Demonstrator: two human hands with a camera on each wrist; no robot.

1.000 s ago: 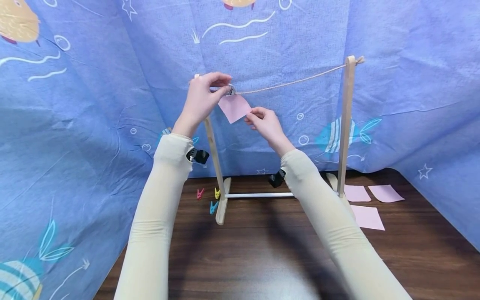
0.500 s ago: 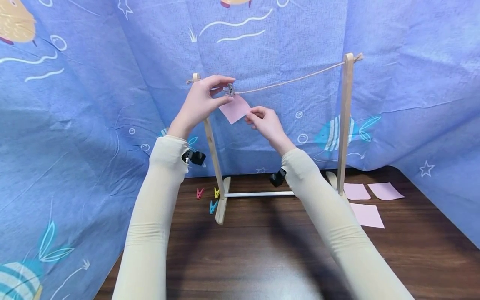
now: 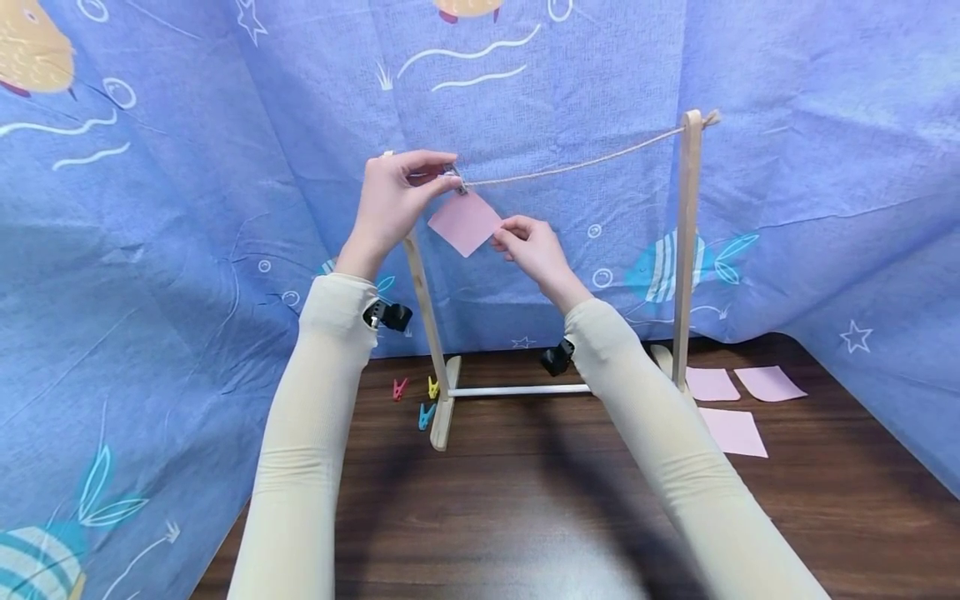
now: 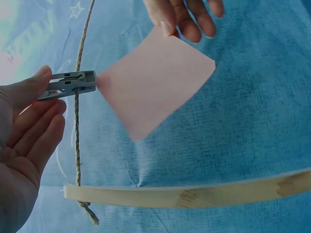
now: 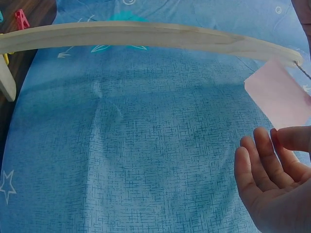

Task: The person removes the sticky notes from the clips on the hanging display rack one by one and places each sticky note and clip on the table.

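Note:
A grey clothespin (image 4: pixel 83 82) sits across the twine line (image 4: pixel 77 131) in the left wrist view. My left hand (image 3: pixel 393 196) pinches its handle end between thumb and fingers. One corner of a pink square paper (image 3: pixel 465 223) meets the pin's tip; whether the pin bites it I cannot tell. At the paper's right corner, my right hand (image 3: pixel 534 250) pinches it between thumb and forefinger, the other fingers loosely bent. The right wrist view shows this paper (image 5: pixel 277 94) tilted, partly cut off by the frame edge.
A wooden post (image 3: pixel 686 250) carries the line at right; another post (image 3: pixel 426 308) stands at left. Red (image 3: pixel 400 388), yellow (image 3: pixel 432 387) and blue (image 3: pixel 426 416) clothespins lie by the left foot. Three pink papers (image 3: pixel 735 432) lie at right. A patterned blue cloth (image 3: pixel 525 100) hangs behind.
The clothespin has tilted in my left hand, which has shifted slightly left. The paper sits a little lower, with more of it showing below the pin. My right hand keeps its pinch.

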